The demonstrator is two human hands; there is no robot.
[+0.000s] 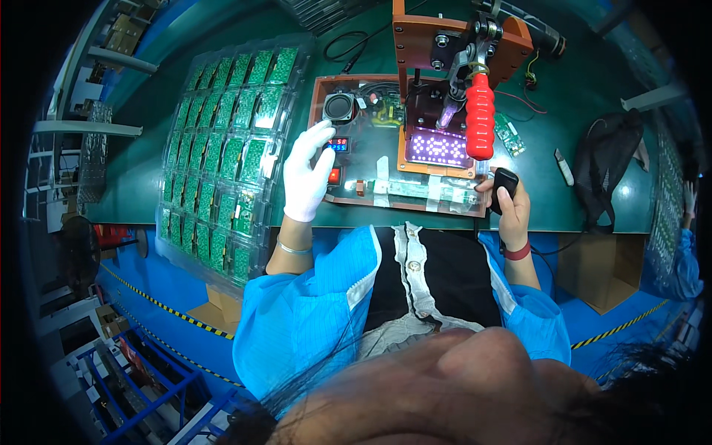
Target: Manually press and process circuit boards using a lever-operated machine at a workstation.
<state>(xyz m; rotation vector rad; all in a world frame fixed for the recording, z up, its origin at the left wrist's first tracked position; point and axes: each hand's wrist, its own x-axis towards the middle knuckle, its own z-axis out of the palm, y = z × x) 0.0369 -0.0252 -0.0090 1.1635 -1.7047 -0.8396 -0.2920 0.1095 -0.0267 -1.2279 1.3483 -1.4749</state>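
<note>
My left hand, in a white glove, hovers over the left edge of the test fixture, empty, its thumb and fingers apart. It is nearest to a small meter with red and blue digits, a lit red switch and a round black speaker. Bare, with a red band at the wrist, my right hand grips a small black handheld device at the fixture's front right corner. A circuit board with lit purple-white lights sits under the fixture's clamp, beside its red ribbed handle.
Clear trays of green circuit boards cover the table's left side. To the right lie a loose green board, a cutter-like white tool and a black bag. A cardboard box stands below the table.
</note>
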